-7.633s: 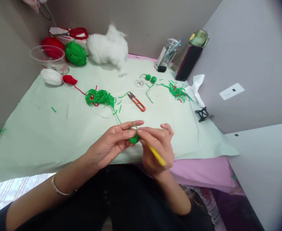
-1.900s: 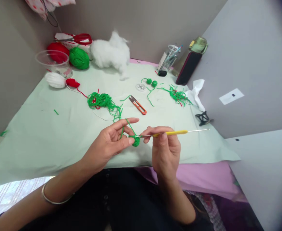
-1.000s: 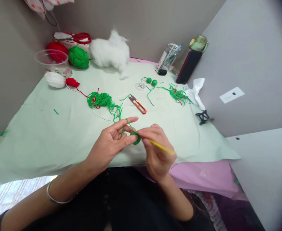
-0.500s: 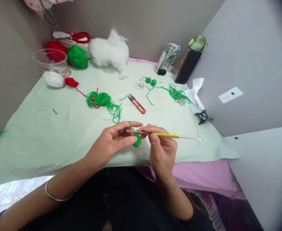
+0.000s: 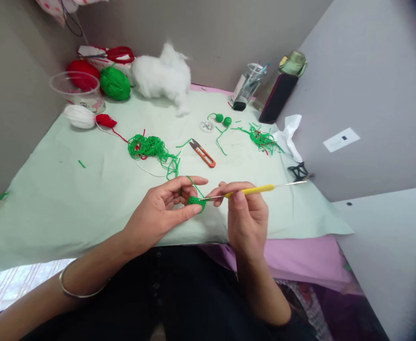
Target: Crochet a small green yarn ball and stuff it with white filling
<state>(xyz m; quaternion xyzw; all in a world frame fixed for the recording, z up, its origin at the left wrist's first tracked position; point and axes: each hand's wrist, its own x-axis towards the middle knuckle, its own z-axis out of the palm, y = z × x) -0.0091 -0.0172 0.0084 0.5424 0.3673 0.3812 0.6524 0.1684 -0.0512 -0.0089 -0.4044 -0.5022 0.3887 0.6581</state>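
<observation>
Near the table's front edge, my left hand (image 5: 161, 208) pinches a small green crochet piece (image 5: 197, 203) between thumb and fingers. A strand of green yarn (image 5: 196, 185) runs from its raised index finger down to the piece. My right hand (image 5: 248, 213) grips a crochet hook (image 5: 255, 190) by its yellow handle, much like a pen. The hook's metal tip is at the crochet piece; whether it sits inside a stitch I cannot tell. Beyond the hands lies a tangle of green yarn (image 5: 151, 147), and right of that, orange thread snips (image 5: 205, 155).
Two small green crocheted balls (image 5: 227, 121) lie by a small clear round case (image 5: 207, 126). Yarn scraps (image 5: 262, 139) are heaped at the right. White stuffing (image 5: 161, 76), a green yarn ball (image 5: 115, 83) and a clear plastic tub (image 5: 75, 84) stand at the back, with a bottle (image 5: 293, 64) at the back right.
My right hand has moved slightly right, and the hook's rear end has tilted up. The green crochet piece has turned and shifted a little left in my left hand.
</observation>
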